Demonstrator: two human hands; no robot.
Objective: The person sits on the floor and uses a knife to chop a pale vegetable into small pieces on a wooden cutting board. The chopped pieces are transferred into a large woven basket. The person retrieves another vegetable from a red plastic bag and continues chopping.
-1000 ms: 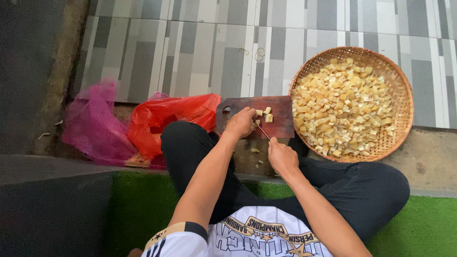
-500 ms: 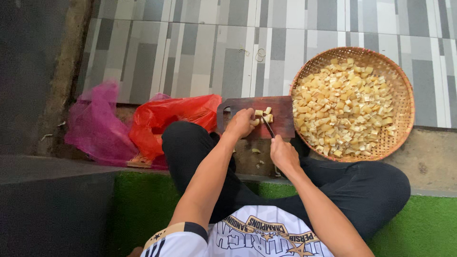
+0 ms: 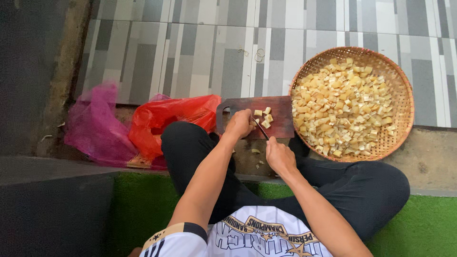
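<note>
A dark wooden cutting board [image 3: 281, 110] lies on the ground in front of my crossed legs, with a few pale yellow cubes [image 3: 264, 118] on it. My left hand [image 3: 239, 124] rests on the board's near left part, fingers curled beside the cubes; whether it holds a piece is hidden. My right hand [image 3: 280, 155] grips a knife [image 3: 260, 128] whose dark blade points up and left onto the board. A round woven basket [image 3: 404, 95] full of yellow cut cubes sits to the right of the board, touching it.
A red plastic bag [image 3: 166, 119] and a pink plastic bag [image 3: 95, 126] lie to the left of my knee. Grey striped floor tiles [image 3: 190, 47] stretch beyond the board. Green artificial turf [image 3: 143, 204] is under me. A few scraps lie below the board.
The knife blade has shifted a little left on the board and back again, and my left hand stays beside the cubes. The basket and bags have not moved.
</note>
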